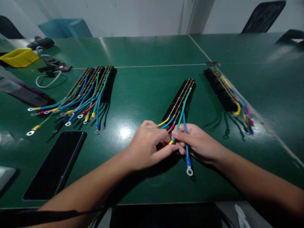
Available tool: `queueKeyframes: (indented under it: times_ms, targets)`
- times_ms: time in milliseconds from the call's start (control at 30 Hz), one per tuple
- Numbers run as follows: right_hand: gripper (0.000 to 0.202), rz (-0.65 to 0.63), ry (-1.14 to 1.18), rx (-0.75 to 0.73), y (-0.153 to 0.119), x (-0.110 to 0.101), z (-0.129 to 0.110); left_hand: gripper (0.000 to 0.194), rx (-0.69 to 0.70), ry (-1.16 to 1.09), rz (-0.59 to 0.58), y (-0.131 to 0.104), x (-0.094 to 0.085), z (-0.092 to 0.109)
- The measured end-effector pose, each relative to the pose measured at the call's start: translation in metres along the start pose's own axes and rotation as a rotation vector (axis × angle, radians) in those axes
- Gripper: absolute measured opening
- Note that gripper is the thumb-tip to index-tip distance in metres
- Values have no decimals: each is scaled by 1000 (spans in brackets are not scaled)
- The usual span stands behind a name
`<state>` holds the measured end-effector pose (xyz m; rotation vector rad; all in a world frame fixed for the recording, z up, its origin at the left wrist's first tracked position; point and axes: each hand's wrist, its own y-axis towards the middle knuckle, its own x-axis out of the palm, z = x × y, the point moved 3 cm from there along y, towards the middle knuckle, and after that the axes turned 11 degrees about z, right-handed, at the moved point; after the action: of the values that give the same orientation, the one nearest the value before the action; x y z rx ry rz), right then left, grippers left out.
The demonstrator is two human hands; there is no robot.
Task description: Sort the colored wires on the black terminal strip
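A black terminal strip point(178, 99) with brass-coloured bars lies in front of me, its coloured wires running toward my hands. Between thumb and fingers, my left hand point(149, 144) pinches the yellow-sleeved end of the green wire point(182, 110). My right hand point(197, 139) grips the same green wire slightly higher up. A blue wire point(186, 148) passes by the right fingers and ends below them in a ring terminal point(189, 171). Yellow, light-blue and red wires point(171, 127) go behind my left fingers, where their ends are hidden.
Several similar wired strips point(104, 85) lie side by side at left, ring terminals toward me. Another wired strip point(222, 90) sits at right. A black phone point(57, 166) rests near the front left edge. Farther back are a yellow bin point(20, 57) and a white cable point(48, 83).
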<state>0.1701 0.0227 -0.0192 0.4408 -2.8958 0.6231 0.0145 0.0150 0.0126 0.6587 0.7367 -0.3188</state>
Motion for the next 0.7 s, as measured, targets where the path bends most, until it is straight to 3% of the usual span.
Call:
queueKeyframes:
  times_ms: [700]
  targets:
    - [26, 24, -4, -13, 1, 1, -1, 25, 56, 82, -25, -1, 0, 0]
